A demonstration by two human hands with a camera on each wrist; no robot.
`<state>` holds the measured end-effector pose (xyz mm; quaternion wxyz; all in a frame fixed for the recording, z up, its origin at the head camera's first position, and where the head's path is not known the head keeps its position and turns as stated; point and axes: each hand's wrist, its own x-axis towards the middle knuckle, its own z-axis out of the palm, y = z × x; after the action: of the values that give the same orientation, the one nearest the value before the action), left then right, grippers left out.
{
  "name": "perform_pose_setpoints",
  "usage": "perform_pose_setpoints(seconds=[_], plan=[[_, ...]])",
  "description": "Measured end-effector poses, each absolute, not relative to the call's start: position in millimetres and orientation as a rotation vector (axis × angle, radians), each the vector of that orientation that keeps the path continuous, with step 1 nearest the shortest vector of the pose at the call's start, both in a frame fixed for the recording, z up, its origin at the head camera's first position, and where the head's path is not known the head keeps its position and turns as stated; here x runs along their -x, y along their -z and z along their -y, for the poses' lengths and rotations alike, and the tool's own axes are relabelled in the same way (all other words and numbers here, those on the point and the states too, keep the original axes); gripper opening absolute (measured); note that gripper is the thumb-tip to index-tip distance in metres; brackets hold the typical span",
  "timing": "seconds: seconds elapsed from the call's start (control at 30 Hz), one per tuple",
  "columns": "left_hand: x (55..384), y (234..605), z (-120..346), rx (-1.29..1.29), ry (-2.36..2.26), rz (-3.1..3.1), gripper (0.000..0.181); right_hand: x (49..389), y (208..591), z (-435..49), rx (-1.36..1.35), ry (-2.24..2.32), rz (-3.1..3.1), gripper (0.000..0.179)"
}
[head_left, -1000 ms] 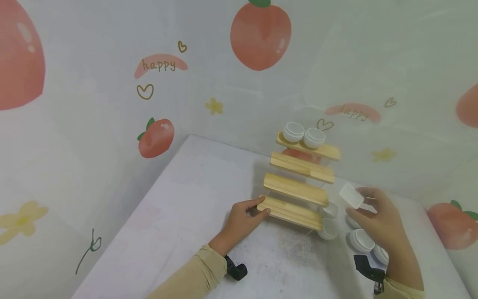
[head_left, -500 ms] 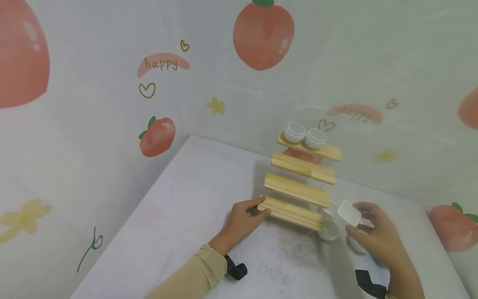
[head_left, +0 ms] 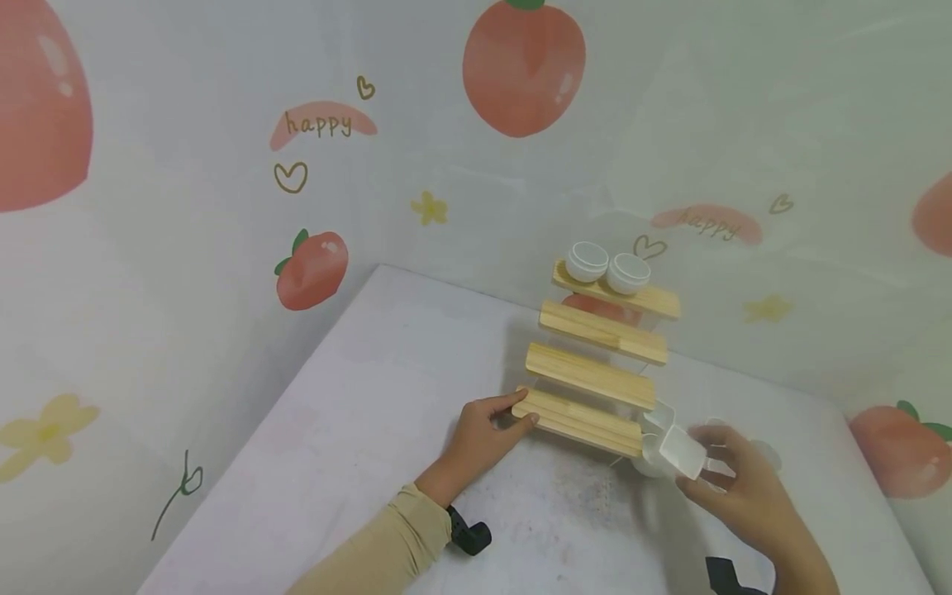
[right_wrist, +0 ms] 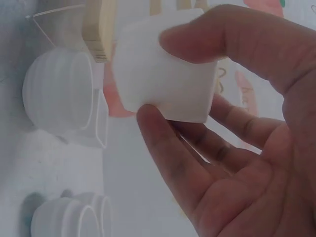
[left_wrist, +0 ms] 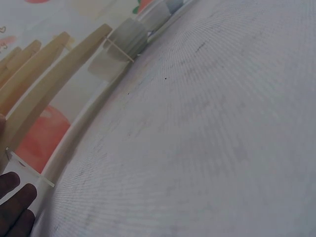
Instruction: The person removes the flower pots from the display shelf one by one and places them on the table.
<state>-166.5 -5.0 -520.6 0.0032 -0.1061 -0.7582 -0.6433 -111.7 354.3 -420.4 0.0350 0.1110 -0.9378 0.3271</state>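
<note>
My left hand (head_left: 476,446) grips the left end of the lowest board on a tiered wooden rack (head_left: 591,376), which has several light boards stepped one above another. In the right wrist view, a small white square cup (right_wrist: 143,69) is pinched between the thumb and fingers of my right hand (right_wrist: 232,168). The head view shows this cup by the right end of the lowest board, overlapping a white round bowl (head_left: 645,464) on the table and another white square cup (head_left: 659,411). Two white round bowls (head_left: 587,262) sit side by side on the top board.
More white round bowls (right_wrist: 57,217) stand on the table to the right, largely hidden by my right hand in the head view. A thin clear support (left_wrist: 32,170) holds up the rack. Behind the white table (head_left: 387,372) rises a fruit-patterned wall (head_left: 446,165).
My right hand has carried the square cup down and left, from beside the rack to close by the lowest board's right end. The left hand and the rack stay in place.
</note>
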Motion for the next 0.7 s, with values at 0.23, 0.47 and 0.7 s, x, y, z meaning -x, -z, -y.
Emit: perform_pose_setpoints(seconds=[0.23,0.47,0.7], plan=[[167.5,520.9,5.3,0.339,2.012,2.373,0.052,103.3,426.3,-355.8,-0.361,-0.995,2.958,0.071],[166.8,519.4,5.5,0.324,2.030,2.379,0.052,97.9,428.8,-353.7,-0.342,-0.983,2.997,0.069],[166.8,521.4,5.8,0.330,2.027,2.380,0.051,93.8,435.6,-353.2,-0.332,-1.030,3.006,0.071]])
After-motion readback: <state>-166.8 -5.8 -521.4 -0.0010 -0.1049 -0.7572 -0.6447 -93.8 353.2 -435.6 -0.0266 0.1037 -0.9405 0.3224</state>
